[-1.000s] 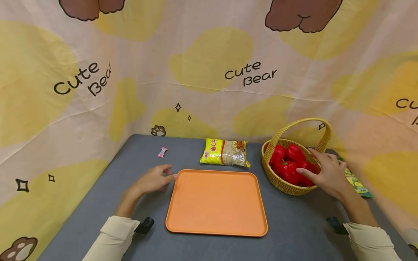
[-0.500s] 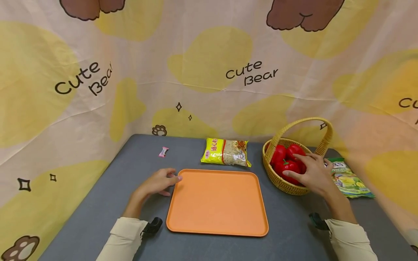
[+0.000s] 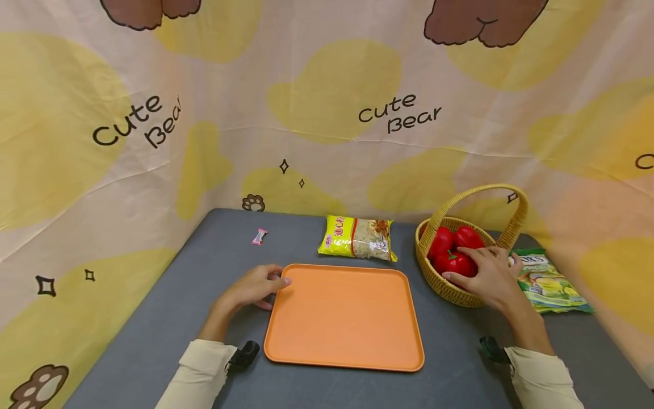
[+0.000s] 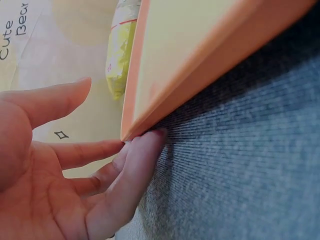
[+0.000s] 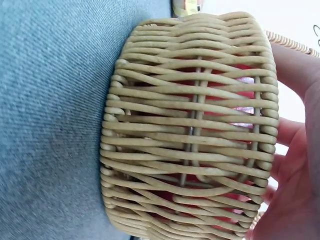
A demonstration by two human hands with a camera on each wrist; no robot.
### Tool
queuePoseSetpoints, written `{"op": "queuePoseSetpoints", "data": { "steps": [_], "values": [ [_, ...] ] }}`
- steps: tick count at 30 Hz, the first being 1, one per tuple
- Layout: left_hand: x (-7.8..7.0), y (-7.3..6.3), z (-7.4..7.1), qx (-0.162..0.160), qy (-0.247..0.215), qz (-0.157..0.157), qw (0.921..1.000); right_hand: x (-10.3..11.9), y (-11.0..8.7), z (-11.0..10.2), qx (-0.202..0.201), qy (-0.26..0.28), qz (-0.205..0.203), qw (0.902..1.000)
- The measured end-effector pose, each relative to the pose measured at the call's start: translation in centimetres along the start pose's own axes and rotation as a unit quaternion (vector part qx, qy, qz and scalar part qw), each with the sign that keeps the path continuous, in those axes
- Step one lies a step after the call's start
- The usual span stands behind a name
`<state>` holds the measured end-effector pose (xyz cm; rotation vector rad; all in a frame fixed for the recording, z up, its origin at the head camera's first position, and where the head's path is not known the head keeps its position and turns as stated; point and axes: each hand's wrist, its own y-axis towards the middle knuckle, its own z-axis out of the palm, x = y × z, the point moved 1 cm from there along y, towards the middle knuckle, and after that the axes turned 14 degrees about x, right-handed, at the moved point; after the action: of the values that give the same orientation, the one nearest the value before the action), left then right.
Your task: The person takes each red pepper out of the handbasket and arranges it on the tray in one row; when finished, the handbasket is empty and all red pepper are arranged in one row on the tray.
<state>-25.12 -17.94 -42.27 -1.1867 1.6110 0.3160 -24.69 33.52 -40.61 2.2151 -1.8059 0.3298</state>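
Note:
In the head view, my left hand [image 3: 260, 287] is at the far left corner of an orange tray [image 3: 344, 318]. The left wrist view shows its fingertips touching the tray's edge from beside and below, with the thumb apart from it. My right hand [image 3: 493, 278] reaches over the rim of a wicker basket [image 3: 447, 291], its thumb and fingers curled round a red bell pepper [image 3: 452, 264]. More red peppers [image 3: 467, 237] lie behind that one. In the right wrist view, the basket's woven wall [image 5: 190, 125] hides most of the fingertips' contact.
Behind the tray lies a yellow bag of pasta [image 3: 360, 238]. A small pink wrapped candy [image 3: 259, 236] sits at the back left. Right of the basket is a green snack bag [image 3: 552, 284], partly behind my right hand. The basket's handle [image 3: 480, 190] arches above the peppers.
My right hand has moved left and down into the basket onto the front pepper, uncovering more of the green bag. The left hand has shifted slightly right, up to the tray's corner.

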Motion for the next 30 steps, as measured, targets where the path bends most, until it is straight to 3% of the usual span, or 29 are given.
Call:
{"op": "queuePoseSetpoints", "data": {
  "steps": [19, 25, 30],
  "values": [
    [0.1, -0.1, -0.1, 0.010, -0.020, -0.001, 0.9997, 0.4, -0.6, -0.9, -0.022, 0.025, 0.001, 0.9994],
    [0.3, -0.1, 0.0, 0.009, -0.026, 0.006, 0.9996, 1.0, -1.4, -2.6, -0.007, 0.075, 0.003, 0.9971],
    [0.4, 0.2, 0.0, 0.010, -0.032, 0.012, 0.9994, 1.4, -2.2, -4.1, 0.038, 0.133, 0.014, 0.9902]
  ]
}}
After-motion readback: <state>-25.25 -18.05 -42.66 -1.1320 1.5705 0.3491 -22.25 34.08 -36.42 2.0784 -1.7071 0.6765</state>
